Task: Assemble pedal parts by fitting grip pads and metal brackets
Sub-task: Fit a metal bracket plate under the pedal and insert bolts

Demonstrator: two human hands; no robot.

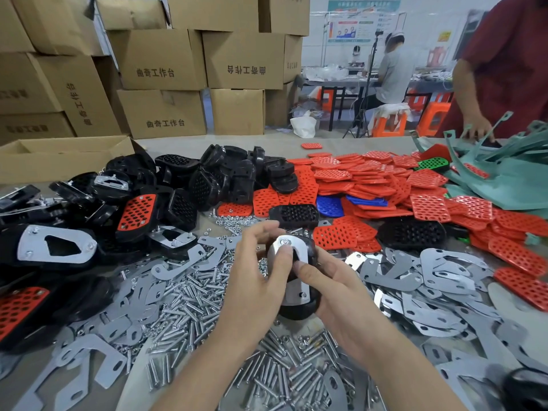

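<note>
At the far left, closed cardboard cartons [160, 59] stood stacked behind the bench [267, 140], and one open box [68, 143] sat at its left edge with its flaps up; we could not see what lay inside it. Nothing on the bench was binned, and every part lay loose in heaps. Nearest the left edge lay finished pedals, one showing a red pad [136, 212] and another lying bracket side up [56, 244]. Behind them rose a pile of bare black pedal bodies [225, 173]. Flat grey brackets [178, 265] were scattered in front of these, beside a spread of screws [189, 304] and, farther back, a small drift of nuts [234, 222]. In the middle we held the pedal [298, 308] above the screws, with the metal bracket [280, 246] on its upper face. Our left hand [255, 280] gripped it from the left with the thumb on the bracket, fingers curled over the top. Our right hand [332, 289] cupped it from the right, its thumb also pressing the bracket. To the right spread a heap of red grip pads [370, 179], with a few blue pads [330, 206] and one green pad [431, 164] among them. More brackets [439, 271] lay nearer us. At the far right another person's hand [477, 129] rested on grey-green sheets [504, 179].
</note>
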